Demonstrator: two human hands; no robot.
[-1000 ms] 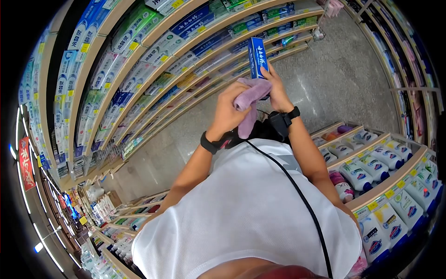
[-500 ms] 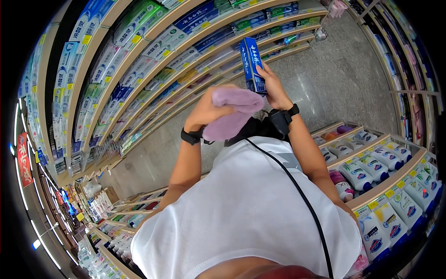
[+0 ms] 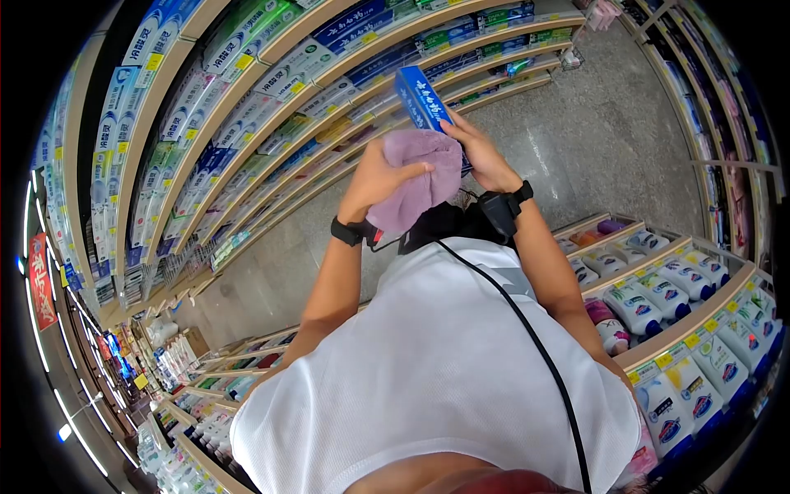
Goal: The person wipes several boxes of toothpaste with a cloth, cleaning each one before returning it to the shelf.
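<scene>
A purple cloth [image 3: 420, 169] is gripped by my left hand [image 3: 372, 183], its thumb lying across the front of the fabric. Beside it, my right hand [image 3: 485, 156] is closed around a long blue box [image 3: 421, 99] with white lettering, which tilts up and to the left. The cloth overlaps the lower part of the box and hides it. Both wrists wear black bands.
Shelves of boxed toothpaste [image 3: 239, 107] curve along the left and top. At the lower right, a shelf unit holds white bottles [image 3: 634, 309]. Grey floor [image 3: 568, 132] runs between the shelves, and another rack [image 3: 708, 123] stands at the far right.
The cloth has moved up and right over the lower part of the box and now lies spread rather than folded. The top of the box has tilted to the left.
</scene>
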